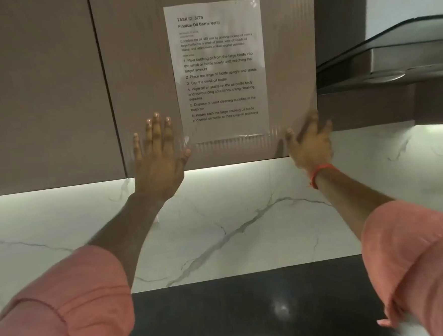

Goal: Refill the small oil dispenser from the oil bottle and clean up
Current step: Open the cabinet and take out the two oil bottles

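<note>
I hold both arms up in front of me. My left hand (159, 156) is flat, with the fingers straight and spread. It lies on the brown cupboard door (135, 76), just left of a white sheet of paper (218, 68). My right hand (310, 140) is up at the right edge of the same door. It looks blurry, but its fingers are spread out and I see nothing in it. It has an orange band (319, 174) on the wrist. Both of my sleeves (64, 304) are pink and rolled up.

The paper is stuck on the door under a clear cover. It lists steps for filling a small oil bottle from a big one.

I cannot see the oil bottle or the small oil dispenser anywhere here.

Below the cupboard is a white marble wall (232, 219) with grey lines, lit from above. Near me is a dark, shiny counter (251, 310). On the far right is a dark cooker hood (391, 56).
</note>
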The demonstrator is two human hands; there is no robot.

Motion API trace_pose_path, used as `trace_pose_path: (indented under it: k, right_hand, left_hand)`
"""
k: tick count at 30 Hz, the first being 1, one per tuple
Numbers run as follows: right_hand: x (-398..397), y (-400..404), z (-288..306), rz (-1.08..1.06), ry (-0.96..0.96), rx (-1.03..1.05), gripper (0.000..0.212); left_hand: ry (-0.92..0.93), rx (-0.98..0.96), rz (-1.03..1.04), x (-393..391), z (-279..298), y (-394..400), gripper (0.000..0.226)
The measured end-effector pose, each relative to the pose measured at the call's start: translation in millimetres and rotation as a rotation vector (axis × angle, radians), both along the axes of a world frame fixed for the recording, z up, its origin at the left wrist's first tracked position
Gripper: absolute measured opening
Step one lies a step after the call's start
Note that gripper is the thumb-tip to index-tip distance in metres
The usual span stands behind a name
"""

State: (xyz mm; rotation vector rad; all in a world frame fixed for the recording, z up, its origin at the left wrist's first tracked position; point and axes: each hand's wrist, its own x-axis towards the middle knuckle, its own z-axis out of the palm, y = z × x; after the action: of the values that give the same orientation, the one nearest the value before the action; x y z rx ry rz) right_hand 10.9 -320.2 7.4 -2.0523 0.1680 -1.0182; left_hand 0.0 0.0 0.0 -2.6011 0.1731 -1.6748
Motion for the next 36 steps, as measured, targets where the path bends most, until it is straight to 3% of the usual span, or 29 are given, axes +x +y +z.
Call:
trace_pose_path:
  k: [3, 6, 14, 16, 19, 21, 23, 25, 28, 36]
  right_hand:
    - [14.8, -10.3, -0.5, 0.150, 0.113, 0.461, 0.088]
    - [19.8, -12.3, 1.5, 0.334, 0.052, 0.825, 0.096]
    - [36.3, -14.1, 4.5, 0.431, -0.021, 1.150, 0.137]
    - [33.9, -9.1, 3.8, 0.365, -0.025, 1.136, 0.143]
    - [15.6, -0.2, -7.9, 0.344, -0.126, 1.069, 0.130]
    - [-2.9, -3.1, -19.4, 0.434, -0.223, 1.069, 0.100]
    - [-22.4, -14.1, -27.6, 0.504, -0.234, 1.087, 0.049]
    - [-40.5, -28.2, -29.1, 0.566, -0.192, 1.064, 0.029]
    - [-67.7, -43.3, -20.4, 0.686, -0.153, 0.964, 0.022]
    - [-138.6, -62.1, 44.9, 1.003, -0.177, 0.457, 0.034]
  left_hand:
    - [0.009, -0.007, -0.008, 2.7, 1.9, -5.6, 0.075]
    - [0.007, 0.015, -0.035, 5.0, 3.9, -14.5, 0.076]
    - [0.041, -0.001, -0.036, -2.0, 10.1, -28.2, 0.076]
    - [0.045, -0.023, -0.037, -5.6, 11.1, -30.5, 0.075]
    - [0.053, -0.115, -0.049, -14.5, 14.3, -35.2, 0.074]
    - [0.038, -0.155, -0.075, -22.8, 16.8, -40.3, 0.072]
    - [0.037, -0.176, -0.098, -30.9, 20.2, -46.1, 0.072]
    - [0.037, -0.205, -0.132, -40.1, 26.2, -54.3, 0.071]
    - [0.035, -0.238, -0.219, -59.6, 38.0, -63.6, 0.070]
    - [0.069, -0.350, -0.383, -122.2, 61.3, -78.6, 0.067]
